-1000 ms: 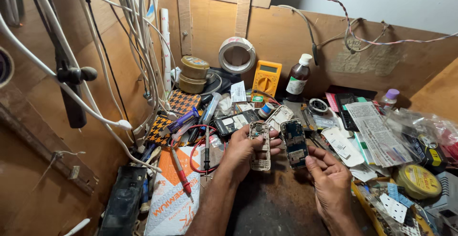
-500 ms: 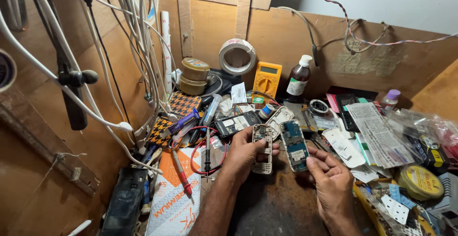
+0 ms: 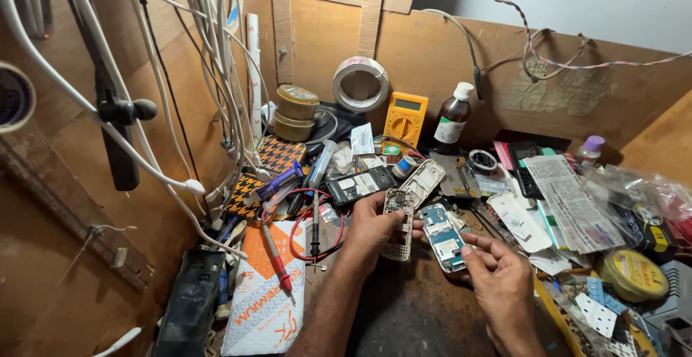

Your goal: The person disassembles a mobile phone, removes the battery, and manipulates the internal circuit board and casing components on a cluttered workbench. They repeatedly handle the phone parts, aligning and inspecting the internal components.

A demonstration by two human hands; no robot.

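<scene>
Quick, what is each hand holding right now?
Left hand: closed on a pale phone frame with a circuit board.
Right hand: fingers hold the lower end of a blue phone circuit board.

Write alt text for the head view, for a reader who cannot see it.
Over a cluttered wooden workbench, the left hand holds a pale phone housing while the right hand holds a blue phone circuit board. Around them lie phone parts, a yellow multimeter, a brown bottle and probe leads.
</scene>
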